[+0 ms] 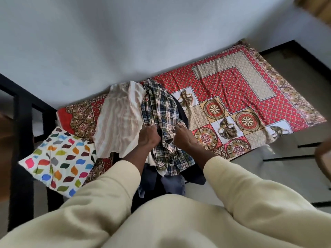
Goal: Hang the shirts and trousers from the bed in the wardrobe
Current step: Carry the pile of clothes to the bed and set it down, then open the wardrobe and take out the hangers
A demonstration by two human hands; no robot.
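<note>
A heap of clothes lies on the bed [232, 90], which is covered by a red patterned sheet. On top is a dark checked shirt [159, 111]. Left of it lies a cream striped shirt [120, 119]. Dark blue trousers [172, 181] show under the heap at the bed's near edge. My left hand [148, 136] grips the checked shirt at its left side. My right hand [182, 135] pinches the same shirt at its right side. Both fingertips are buried in the cloth. The wardrobe is out of view.
A white pillow [59, 161] with coloured leaf shapes lies at the bed's left end. A black metal bed frame [23, 122] stands left of it. A grey-white wall [125, 42] runs behind the bed. Tiled floor [295, 158] lies to the right.
</note>
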